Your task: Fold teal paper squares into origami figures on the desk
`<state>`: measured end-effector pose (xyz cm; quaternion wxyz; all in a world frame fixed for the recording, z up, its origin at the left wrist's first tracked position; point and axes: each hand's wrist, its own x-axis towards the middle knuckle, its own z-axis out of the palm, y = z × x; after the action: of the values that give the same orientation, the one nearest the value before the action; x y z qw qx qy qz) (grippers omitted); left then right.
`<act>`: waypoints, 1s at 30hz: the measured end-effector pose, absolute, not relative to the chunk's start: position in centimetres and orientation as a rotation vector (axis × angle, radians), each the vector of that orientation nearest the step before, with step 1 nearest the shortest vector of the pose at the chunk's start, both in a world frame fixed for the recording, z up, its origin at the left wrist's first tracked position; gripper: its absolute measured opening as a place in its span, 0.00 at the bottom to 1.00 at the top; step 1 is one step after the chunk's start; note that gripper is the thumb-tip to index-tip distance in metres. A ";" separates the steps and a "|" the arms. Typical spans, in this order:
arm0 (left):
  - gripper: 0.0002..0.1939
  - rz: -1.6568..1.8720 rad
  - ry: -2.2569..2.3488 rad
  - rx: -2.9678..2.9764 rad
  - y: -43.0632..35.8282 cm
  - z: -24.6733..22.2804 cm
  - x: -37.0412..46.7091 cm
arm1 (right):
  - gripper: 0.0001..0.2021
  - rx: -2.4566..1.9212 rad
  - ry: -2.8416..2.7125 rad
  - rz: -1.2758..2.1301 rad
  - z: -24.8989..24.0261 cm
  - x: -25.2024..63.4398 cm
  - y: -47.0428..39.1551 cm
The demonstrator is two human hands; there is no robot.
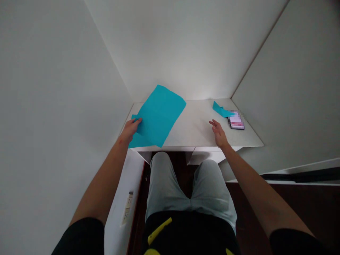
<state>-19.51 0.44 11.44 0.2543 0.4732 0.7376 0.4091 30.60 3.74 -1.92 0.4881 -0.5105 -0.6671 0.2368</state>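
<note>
My left hand (132,128) pinches the left edge of a blue sheet of paper (162,113), which is raised at a tilt over the left part of the white desk (190,131). More blue paper (139,140) shows beneath the sheet, by the desk's left edge; whether it is a separate piece I cannot tell. Above the right part of the desk, my right hand (219,134) is empty with its fingers apart. Beyond it lies a narrow folded strip of blue paper (220,110), one end reaching onto a phone (236,120).
White walls enclose the desk at the back, left and right. A drawer (207,157) sits under the desk's front edge, right of my knees. On the lower left wall is a power outlet (127,208). The floor (265,212) is dark.
</note>
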 end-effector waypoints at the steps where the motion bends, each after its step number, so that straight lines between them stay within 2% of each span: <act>1: 0.25 1.105 2.027 1.239 0.4 10.8 -20.5 | 0.40 -1.236 -1.623 0.583 -1.8 30.6 3.7; 9: 0.24 0.690 2.393 1.375 -1.7 6.1 -24.7 | 0.36 -1.250 -1.704 0.592 -1.1 30.5 3.3; 15: 0.38 0.508 2.674 1.647 -3.0 5.4 -22.5 | 0.34 -1.236 -1.722 0.592 -1.3 30.4 3.1; 18: 0.35 0.496 2.507 1.964 -1.2 5.5 -19.5 | 0.33 -1.231 -1.749 0.583 -1.4 30.5 3.2; 20: 0.36 0.464 2.392 2.053 0.7 5.0 -17.4 | 0.33 -1.235 -1.767 0.570 -1.4 30.6 3.3; 26: 0.42 0.277 2.323 1.977 3.3 1.7 -14.4 | 0.33 -1.328 -1.818 0.496 -1.4 30.3 2.7; 30: 0.44 0.263 2.318 2.003 3.1 0.4 -15.0 | 0.31 -1.427 -1.967 0.326 -1.0 29.3 2.3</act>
<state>-14.98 3.06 0.43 0.0335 0.6510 0.7536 0.0853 29.28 2.29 -1.04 0.3384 -0.5477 -0.7549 0.1250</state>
